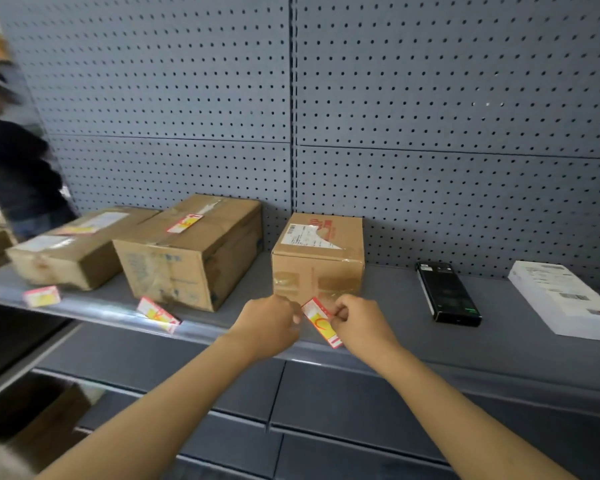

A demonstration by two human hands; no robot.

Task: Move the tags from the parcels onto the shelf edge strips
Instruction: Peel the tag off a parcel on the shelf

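Hands were both pinched on the same tag (321, 321): left hand (269, 323) at its upper left corner, right hand (359, 322) on its right side, right over the edge strip (222, 332) in front of the small parcel (318, 259). Looked like the seating step to me, so next it'd need the lower edge tucked into the strip and pressed flat. Two tags (158, 314) already sat crooked on the strip further left, and one (185, 224) was still on top of the middle parcel (191, 251). Whole left side was blurry, tag print unreadable, and fingertips hid whether it was actually in the strip yet.
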